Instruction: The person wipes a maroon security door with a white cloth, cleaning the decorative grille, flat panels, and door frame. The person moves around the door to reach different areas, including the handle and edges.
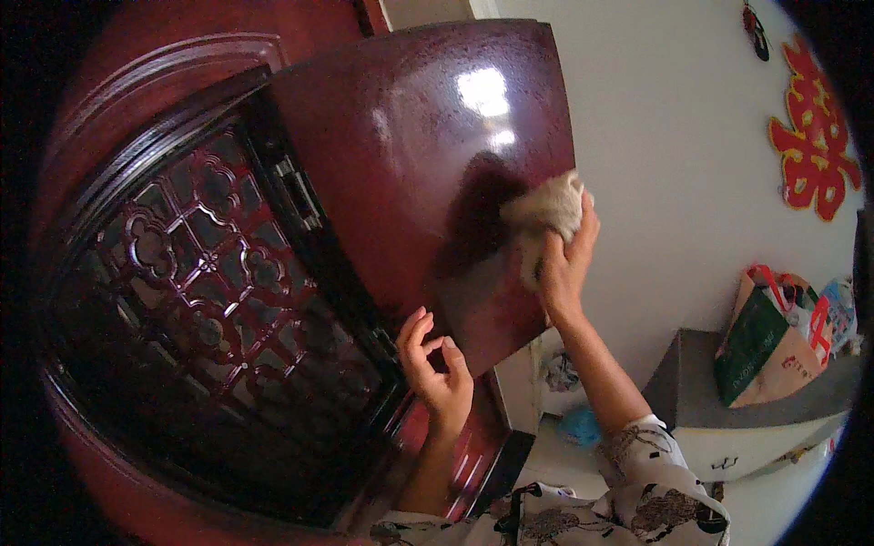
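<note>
A beige cloth (556, 203) is bunched in my right hand (572, 269). It lies against the right part of a glossy dark red panel (382, 170), close to the panel's outer edge. The panel stands swung out from a dark red door (171, 65), exposing a lattice grille (212, 263) in a black frame. My left hand (437, 375) is raised by the panel's lower corner, with its fingers curled, thumb apart and nothing in it. Whether its fingertips touch the panel or frame I cannot tell.
A green and tan shopping bag (768, 348) sits on a grey-topped cabinet (696, 368) at the right. A red paper-cut character (812, 136) hangs on the white wall (655, 170). Below the panel, a blue plastic bag (579, 426) lies on the floor.
</note>
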Tool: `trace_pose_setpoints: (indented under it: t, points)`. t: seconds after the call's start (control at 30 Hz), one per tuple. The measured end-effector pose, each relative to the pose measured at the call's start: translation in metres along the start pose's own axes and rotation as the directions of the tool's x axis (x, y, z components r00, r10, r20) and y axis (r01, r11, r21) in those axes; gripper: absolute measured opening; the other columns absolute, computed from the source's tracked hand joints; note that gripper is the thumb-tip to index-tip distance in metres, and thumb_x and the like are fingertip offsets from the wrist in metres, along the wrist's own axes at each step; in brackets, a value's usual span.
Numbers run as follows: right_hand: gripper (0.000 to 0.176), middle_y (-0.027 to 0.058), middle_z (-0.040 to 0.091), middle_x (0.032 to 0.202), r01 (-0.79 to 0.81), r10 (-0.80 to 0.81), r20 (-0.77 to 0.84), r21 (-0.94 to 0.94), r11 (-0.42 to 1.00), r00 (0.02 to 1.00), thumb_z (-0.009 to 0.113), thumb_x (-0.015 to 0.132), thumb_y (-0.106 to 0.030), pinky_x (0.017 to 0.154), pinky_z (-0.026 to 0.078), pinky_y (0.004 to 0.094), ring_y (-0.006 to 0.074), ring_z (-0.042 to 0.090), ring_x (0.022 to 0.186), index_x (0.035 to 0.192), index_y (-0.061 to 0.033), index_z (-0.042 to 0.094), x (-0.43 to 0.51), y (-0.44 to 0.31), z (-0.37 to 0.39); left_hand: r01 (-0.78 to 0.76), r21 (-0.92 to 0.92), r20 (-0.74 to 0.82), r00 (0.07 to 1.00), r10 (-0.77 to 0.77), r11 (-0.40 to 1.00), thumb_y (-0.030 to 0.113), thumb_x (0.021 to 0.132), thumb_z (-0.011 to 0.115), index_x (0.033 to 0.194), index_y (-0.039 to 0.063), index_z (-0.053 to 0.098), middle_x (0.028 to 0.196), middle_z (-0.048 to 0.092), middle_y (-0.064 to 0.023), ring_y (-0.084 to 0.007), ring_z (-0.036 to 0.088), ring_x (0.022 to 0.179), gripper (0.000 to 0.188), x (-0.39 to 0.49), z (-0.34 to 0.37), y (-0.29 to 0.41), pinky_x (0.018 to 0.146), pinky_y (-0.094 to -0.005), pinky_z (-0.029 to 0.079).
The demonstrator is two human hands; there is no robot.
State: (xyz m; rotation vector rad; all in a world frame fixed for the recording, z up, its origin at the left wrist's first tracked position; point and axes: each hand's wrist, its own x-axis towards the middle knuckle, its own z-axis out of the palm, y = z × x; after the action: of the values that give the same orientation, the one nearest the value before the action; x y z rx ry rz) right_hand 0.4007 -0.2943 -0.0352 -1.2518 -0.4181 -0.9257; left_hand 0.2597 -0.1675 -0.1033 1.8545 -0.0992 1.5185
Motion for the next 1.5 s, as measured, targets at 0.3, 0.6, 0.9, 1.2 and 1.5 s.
trace_pose_setpoints:
  t: [0.3, 0.6, 0.9, 1.2, 1.5]
  points:
    - [0.036, 0.0238, 0.028, 0.152, 0.674, -0.601, 0.544, 0.084, 0.734, 0.586, 0.062, 0.08, -0.018, 0.094, 0.032, 0.0721, 0.0437, 0.036, 0.133, 0.116, -0.0162, 0.059, -0.113, 0.027, 0.074, -0.039, 0.259, -0.175, 0.981, 0.087, 0.965, 0.008, 0.091, 0.055, 0.126, -0.004, 0.049, 0.126, 0.054, -0.0163, -0.0268, 0.055, 0.11, 0.038, -0.014, 0.006, -0.044, 0.092, -0.0397, 0.048]
    - [0.052, 0.024, 0.036, 0.144, 0.14, -0.128, -0.182, 0.058, 0.988, 0.975, 0.059, 0.081, 0.001, 0.109, 0.034, 0.0443, 0.0419, 0.04, 0.13, 0.132, -0.0087, 0.056, 0.013, 0.11, 0.017, 0.014, 0.226, -0.125, 0.992, 0.015, 0.974, -0.004, 0.084, 0.05, 0.123, 0.001, 0.056, 0.124, 0.054, -0.0155, -0.0262, 0.056, 0.106, 0.04, -0.009, -0.003, -0.034, 0.084, -0.0357, 0.053]
    - [0.03, 0.0237, 0.055, 0.115, 0.213, -0.187, 0.725, 0.056, 0.975, 0.663, 0.063, 0.082, -0.014, 0.09, 0.042, 0.0506, 0.0417, 0.053, 0.106, 0.109, -0.0014, 0.06, -0.149, 0.172, -0.032, 0.111, 0.073, -0.055, 0.993, -0.108, 0.991, -0.009, 0.086, 0.05, 0.131, 0.002, 0.05, 0.129, 0.051, -0.015, -0.0239, 0.056, 0.109, 0.046, -0.048, 0.04, -0.044, 0.089, -0.0341, 0.053]
    - [0.03, 0.0103, 0.065, 0.102, -0.895, 0.578, 0.81, -0.183, 0.408, 0.098, 0.06, 0.084, -0.014, 0.073, 0.051, 0.0361, 0.0236, 0.062, 0.088, 0.109, 0.0011, 0.063, -0.253, 0.196, -0.106, 0.285, 0.512, -0.218, 0.956, -0.198, 0.81, -0.005, 0.085, 0.049, 0.122, 0.002, 0.058, 0.122, 0.058, -0.0141, -0.0275, 0.057, 0.109, 0.039, -0.128, -0.06, -0.069, 0.09, -0.0351, 0.048]
    - [0.043, 0.0078, 0.067, 0.097, -0.968, 0.699, 0.674, -0.227, -0.11, -0.238, 0.059, 0.088, -0.038, 0.069, 0.051, 0.0322, 0.0186, 0.063, 0.078, 0.112, -0.0021, 0.064, -0.303, 0.144, -0.113, -0.017, 0.844, 0.202, 0.936, -0.289, 0.536, 0.004, 0.078, 0.056, 0.135, 0.0, 0.047, 0.144, 0.042, -0.0193, -0.0433, 0.033, 0.134, 0.058, -0.149, -0.128, -0.12, 0.111, -0.0573, 0.027]
